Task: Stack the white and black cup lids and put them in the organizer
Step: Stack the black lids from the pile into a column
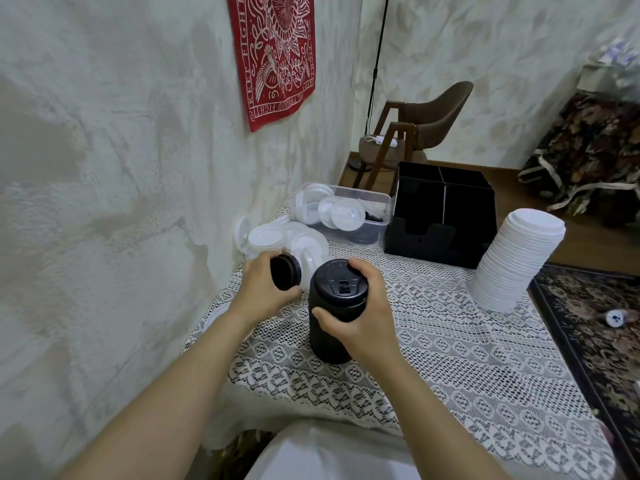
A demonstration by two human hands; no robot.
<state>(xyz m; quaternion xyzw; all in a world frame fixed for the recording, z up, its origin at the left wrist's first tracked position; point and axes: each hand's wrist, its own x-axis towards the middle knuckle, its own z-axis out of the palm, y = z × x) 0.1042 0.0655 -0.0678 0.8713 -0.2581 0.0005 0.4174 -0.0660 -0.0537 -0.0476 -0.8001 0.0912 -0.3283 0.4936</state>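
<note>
Left hand (259, 285) pinches black lid (284, 271), right hand (360, 317) grips black stack (329, 344); white stack (512, 265) beside organizer (446, 216).

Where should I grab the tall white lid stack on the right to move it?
Wrap the white lid stack round its side, low down, coming from the near side, which is open. It is a tall, loose column that looks tilted; a grip near the top would likely lift only a few lids.
</note>
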